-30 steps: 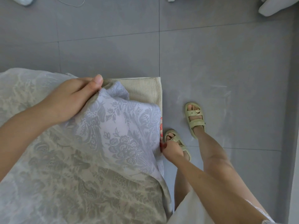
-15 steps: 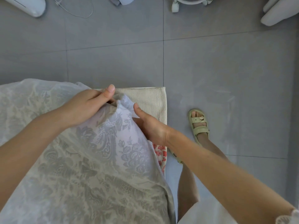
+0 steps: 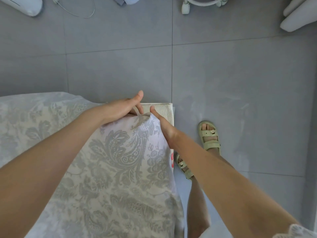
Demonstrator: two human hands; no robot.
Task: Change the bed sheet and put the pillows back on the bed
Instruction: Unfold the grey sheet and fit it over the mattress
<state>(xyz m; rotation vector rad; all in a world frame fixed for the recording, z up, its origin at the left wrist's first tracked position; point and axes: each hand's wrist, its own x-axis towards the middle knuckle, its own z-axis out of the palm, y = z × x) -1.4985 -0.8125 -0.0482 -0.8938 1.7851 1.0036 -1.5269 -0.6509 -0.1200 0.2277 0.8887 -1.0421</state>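
**Sheet (image 3: 120, 169) drawn further over mattress corner (image 3: 164, 110) than half a second ago**

Less cream mattress shows now; only a strip at the corner is uncovered. Left hand (image 3: 120, 109) is on the sheet's far edge, fingers pinching a fold, thumb stuck out straight. Right hand (image 3: 163, 125) grasps the sheet at the corner, thumb on top, fingers hidden under the fabric. The patterned sheet lies spread over the bed top, reaching the right side. A bit of red floral fabric (image 3: 172, 158) peeks out below its edge. Green sandals (image 3: 209, 136) stand on the grey tiled floor (image 3: 240, 74) just beside the bed.
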